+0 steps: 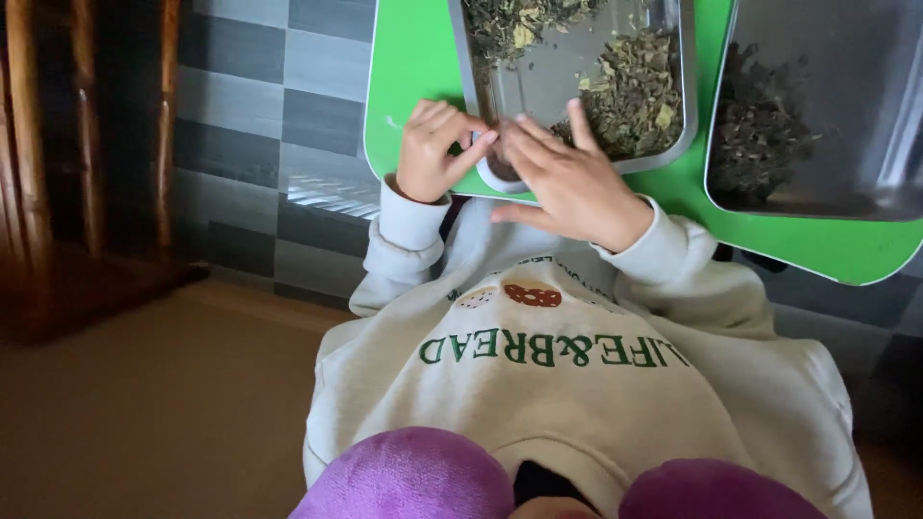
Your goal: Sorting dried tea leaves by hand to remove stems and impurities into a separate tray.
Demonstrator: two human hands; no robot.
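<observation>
My left hand (431, 154) & right hand (567, 183), fingers pinched together, grip on small leaf bits at near corner of tray (673, 144).

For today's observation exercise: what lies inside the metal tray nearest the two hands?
The tray holds piles of dried leaves. The left hand and right hand cover its near corner.
</observation>
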